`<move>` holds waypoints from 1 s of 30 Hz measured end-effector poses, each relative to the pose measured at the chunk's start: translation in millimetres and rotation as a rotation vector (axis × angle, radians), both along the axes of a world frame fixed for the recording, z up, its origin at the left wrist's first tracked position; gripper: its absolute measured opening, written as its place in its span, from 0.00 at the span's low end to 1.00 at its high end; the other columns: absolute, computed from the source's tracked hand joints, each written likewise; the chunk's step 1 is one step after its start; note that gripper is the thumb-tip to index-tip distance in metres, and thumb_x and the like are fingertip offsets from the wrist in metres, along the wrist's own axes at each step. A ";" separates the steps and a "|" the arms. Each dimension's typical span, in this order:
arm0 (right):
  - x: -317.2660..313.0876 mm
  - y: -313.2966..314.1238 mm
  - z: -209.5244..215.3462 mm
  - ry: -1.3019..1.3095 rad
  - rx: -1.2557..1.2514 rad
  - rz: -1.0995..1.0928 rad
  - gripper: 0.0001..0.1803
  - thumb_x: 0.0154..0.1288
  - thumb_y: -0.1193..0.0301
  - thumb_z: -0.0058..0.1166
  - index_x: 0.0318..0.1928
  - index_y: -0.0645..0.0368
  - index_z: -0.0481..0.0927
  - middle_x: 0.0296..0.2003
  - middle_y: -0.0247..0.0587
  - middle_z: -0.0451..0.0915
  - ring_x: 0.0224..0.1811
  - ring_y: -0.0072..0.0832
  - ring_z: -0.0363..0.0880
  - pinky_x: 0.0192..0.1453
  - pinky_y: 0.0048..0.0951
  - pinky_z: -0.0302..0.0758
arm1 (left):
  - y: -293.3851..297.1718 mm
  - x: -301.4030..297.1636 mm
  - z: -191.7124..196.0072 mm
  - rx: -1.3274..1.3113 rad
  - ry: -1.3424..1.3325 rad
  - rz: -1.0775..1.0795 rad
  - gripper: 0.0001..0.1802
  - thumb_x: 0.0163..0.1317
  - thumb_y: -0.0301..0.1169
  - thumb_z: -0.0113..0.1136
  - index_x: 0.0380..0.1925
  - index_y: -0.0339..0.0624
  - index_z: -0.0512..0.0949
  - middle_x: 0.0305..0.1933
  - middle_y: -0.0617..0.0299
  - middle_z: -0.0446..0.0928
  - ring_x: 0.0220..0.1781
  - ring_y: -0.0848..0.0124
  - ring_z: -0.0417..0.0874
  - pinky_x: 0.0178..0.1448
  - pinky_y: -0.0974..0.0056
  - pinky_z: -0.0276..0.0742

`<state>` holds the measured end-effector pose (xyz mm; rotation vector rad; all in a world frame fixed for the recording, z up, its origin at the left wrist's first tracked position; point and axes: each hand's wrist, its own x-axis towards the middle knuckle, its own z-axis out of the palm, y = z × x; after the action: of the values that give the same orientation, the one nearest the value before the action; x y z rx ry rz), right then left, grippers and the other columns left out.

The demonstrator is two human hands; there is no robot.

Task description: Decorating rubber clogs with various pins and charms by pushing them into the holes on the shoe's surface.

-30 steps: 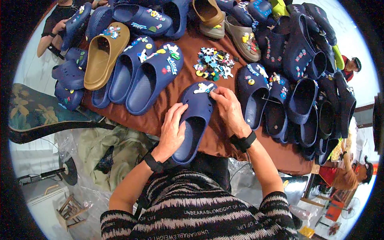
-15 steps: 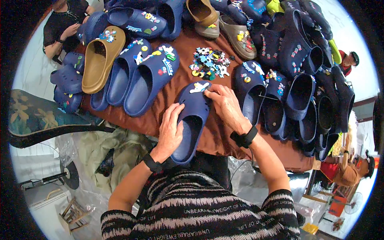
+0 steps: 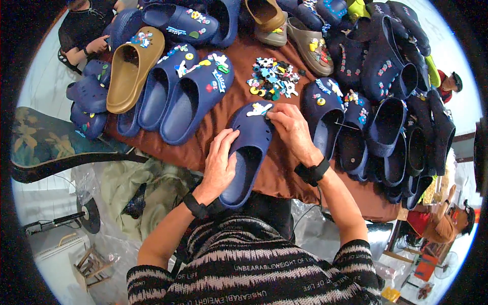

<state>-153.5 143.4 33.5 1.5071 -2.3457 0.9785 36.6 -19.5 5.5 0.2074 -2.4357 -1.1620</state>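
A navy blue clog [image 3: 248, 124] lies in front of me at the table's near edge, toe pointing away. My left hand [image 3: 219, 165] is closed on its left side, fingers along the upper by the opening. On the toe sits a white cartoon-shaped shoe charm [image 3: 258, 110]. At this charm's right end, the thumb and fingers of my right hand [image 3: 292, 131] are pinched together against the clog. Whatever is between those fingertips is hidden. Bare vent holes show on the right of the upper. Just beyond the toe lies a heap of small colourful shoe charms [image 3: 274, 79].
Decorated navy clogs [image 3: 195, 101] and a tan clog [image 3: 133, 71] stand at the left. More navy clogs [image 3: 325, 109] crowd the right. Brown cloth [image 3: 223, 119] covers the table. A patterned chair [image 3: 61, 142] stands at left. Other people [image 3: 84, 35] are farther off.
The view has shifted slightly, so the table's things sit a little further right. Both hands keep their hold at the clog, with the right fingertips still by the white charm.
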 end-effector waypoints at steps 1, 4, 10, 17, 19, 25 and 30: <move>0.3 1.8 0.4 0.021 0.012 0.004 0.12 0.61 0.78 0.60 0.45 0.56 0.84 0.47 0.42 0.81 0.52 0.44 0.79 0.56 0.41 0.76 | 0.0 0.0 -0.4 0.001 -0.002 0.000 0.32 0.58 0.14 0.55 0.66 0.39 0.68 0.68 0.46 0.66 0.71 0.46 0.68 0.74 0.50 0.65; 1.5 7.7 -4.5 0.025 0.073 0.010 0.13 0.62 0.78 0.60 0.47 0.54 0.84 0.50 0.41 0.81 0.54 0.43 0.78 0.58 0.41 0.75 | 0.4 -0.3 -2.2 0.003 -0.014 -0.002 0.32 0.58 0.14 0.55 0.66 0.39 0.68 0.68 0.46 0.66 0.71 0.46 0.68 0.74 0.50 0.65; -4.8 10.1 -4.8 -0.003 0.095 0.062 0.17 0.61 0.79 0.60 0.52 0.54 0.82 0.52 0.43 0.79 0.54 0.45 0.78 0.59 0.41 0.75 | -0.1 -0.6 -0.3 0.003 -0.029 -0.005 0.32 0.59 0.15 0.55 0.66 0.39 0.68 0.69 0.46 0.65 0.71 0.46 0.67 0.75 0.50 0.64; -19.2 0.0 5.2 -0.150 0.087 0.089 0.12 0.63 0.77 0.60 0.47 0.56 0.82 0.46 0.46 0.80 0.52 0.48 0.79 0.55 0.43 0.78 | 0.8 1.5 -0.1 0.029 -0.027 0.000 0.30 0.62 0.17 0.52 0.66 0.38 0.69 0.70 0.45 0.65 0.73 0.47 0.67 0.77 0.51 0.61; -18.5 -0.5 -0.4 -0.094 0.063 0.076 0.11 0.63 0.76 0.60 0.46 0.57 0.81 0.43 0.46 0.79 0.49 0.48 0.79 0.52 0.43 0.78 | 1.0 1.0 -0.9 0.037 -0.031 0.004 0.30 0.61 0.16 0.52 0.66 0.38 0.69 0.70 0.46 0.65 0.73 0.47 0.67 0.78 0.51 0.61; 6.7 10.3 -0.6 0.137 0.097 -0.011 0.10 0.60 0.74 0.63 0.43 0.55 0.81 0.40 0.43 0.78 0.43 0.44 0.79 0.48 0.41 0.76 | 1.8 1.6 -0.7 0.059 -0.024 -0.001 0.31 0.60 0.15 0.53 0.66 0.39 0.69 0.69 0.45 0.66 0.73 0.48 0.67 0.78 0.52 0.61; 12.6 8.1 -2.2 0.135 0.066 -0.018 0.09 0.60 0.73 0.62 0.42 0.55 0.81 0.39 0.41 0.78 0.43 0.42 0.78 0.49 0.42 0.75 | 1.8 1.2 -0.6 0.050 -0.021 0.011 0.30 0.61 0.16 0.52 0.66 0.39 0.69 0.69 0.47 0.66 0.73 0.47 0.67 0.77 0.52 0.62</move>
<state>-140.9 151.5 31.3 1.5225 -2.3137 0.7767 37.8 -17.6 4.9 0.2493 -2.4219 -1.2228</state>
